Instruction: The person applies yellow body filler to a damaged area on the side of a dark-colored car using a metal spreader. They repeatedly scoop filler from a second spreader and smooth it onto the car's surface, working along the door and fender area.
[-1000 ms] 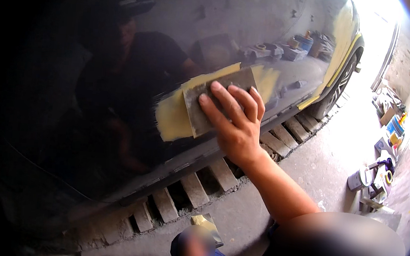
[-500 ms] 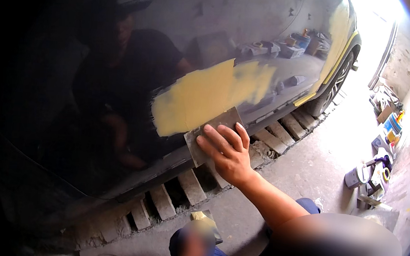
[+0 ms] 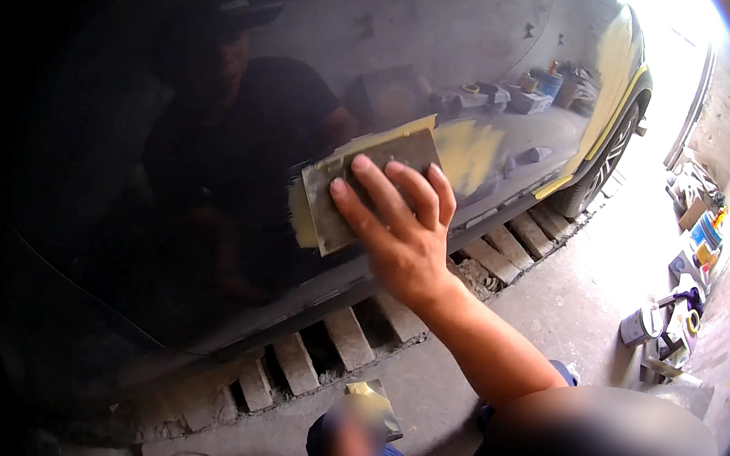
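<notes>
- The right hand (image 3: 412,253) grasped a flat metal scraper (image 3: 392,150), fingers spread along its outer face; the thumb was hidden.
- The scraper lay against the lower side of a dark car (image 3: 444,37), over a patch of yellow filler (image 3: 474,151).
- The patch had plainly been laid on: it showed as a thin strip at the scraper's 12 o'clock, a narrow ragged piece at 9 o'clock and a wider, streaky piece at 2 o'clock.
- What lay beneath the scraper could not be seen, so how even the middle was could not be told.
- The streaks and uneven rim suggested, as a judgement, that smoothing was under way and not finished.
- A second yellow area (image 3: 613,72), farther out at 2 o'clock near the wheel (image 3: 607,170), looked already coated.
- At 6 o'clock, well apart from the car, the left hand (image 3: 353,450) was blurred; whether it held anything could not be told.
- Just beside it lay a small board (image 3: 388,412) bearing yellow paste (image 3: 362,389), so some filler seemed left to use.
</notes>
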